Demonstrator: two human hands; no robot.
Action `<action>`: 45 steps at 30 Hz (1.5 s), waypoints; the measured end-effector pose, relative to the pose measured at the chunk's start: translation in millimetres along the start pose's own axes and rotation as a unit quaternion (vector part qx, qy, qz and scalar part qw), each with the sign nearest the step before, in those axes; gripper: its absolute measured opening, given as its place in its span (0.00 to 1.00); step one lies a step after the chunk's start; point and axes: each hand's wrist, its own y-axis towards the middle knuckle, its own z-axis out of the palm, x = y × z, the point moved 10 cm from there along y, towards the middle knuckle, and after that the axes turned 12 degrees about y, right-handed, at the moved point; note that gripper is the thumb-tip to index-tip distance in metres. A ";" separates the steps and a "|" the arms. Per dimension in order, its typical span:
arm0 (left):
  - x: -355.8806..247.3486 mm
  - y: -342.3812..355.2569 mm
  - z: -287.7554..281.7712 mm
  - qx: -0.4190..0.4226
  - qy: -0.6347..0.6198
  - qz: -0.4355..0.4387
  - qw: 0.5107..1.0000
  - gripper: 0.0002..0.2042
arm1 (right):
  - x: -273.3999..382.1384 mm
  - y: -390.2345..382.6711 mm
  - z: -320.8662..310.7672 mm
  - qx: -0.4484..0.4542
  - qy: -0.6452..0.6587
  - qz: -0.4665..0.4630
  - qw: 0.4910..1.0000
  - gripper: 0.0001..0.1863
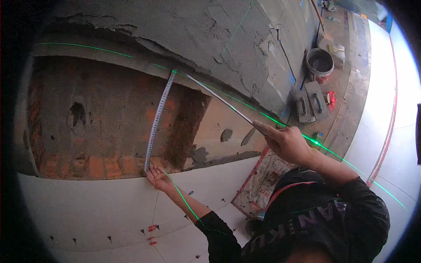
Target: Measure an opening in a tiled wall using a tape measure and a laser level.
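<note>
My left hand (158, 177) is closed at the lower end of a white measuring tape (158, 116). The tape stands stretched across a recess (109, 114) with exposed brick, up to its far edge. My right hand (285, 142) is closed round the near end of a thin, pale, straight rod (219, 97), index finger laid along it. The rod's far tip comes close to the upper end of the tape; whether they touch I cannot tell. A green laser line (269, 117) passes along the wall by the rod, and another green streak crosses my left forearm.
Rough grey mortar (188, 30) covers the wall beyond the recess. White tiles (101, 210) with small dark and red spacers lie on the near side. At the right are a bucket (320, 63), two trowels (311, 103), a red item (331, 100) and a laser level (319, 136).
</note>
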 end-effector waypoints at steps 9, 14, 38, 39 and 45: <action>-10.2 3.7 -6.4 0.012 0.011 0.013 1.000 0.16 | -0.3 0.3 4.4 0.005 -0.013 -0.008 1.000 0.31; -1.4 2.4 -4.4 -0.024 -0.007 -0.007 1.000 0.18 | -3.8 -0.9 5.2 0.000 -0.021 -0.014 1.000 0.31; -19.2 -126.7 -15.1 -0.168 0.180 0.098 0.964 0.17 | -81.6 -55.8 35.4 0.155 -0.031 0.029 0.987 0.17; -22.9 -151.0 -7.0 -0.166 0.317 0.135 0.924 0.18 | -101.8 -72.9 33.7 0.154 -0.037 0.028 0.987 0.17; 25.4 -254.1 -73.2 -0.293 0.220 0.033 0.930 0.19 | -214.4 -159.1 30.9 0.266 -0.125 0.083 0.952 0.11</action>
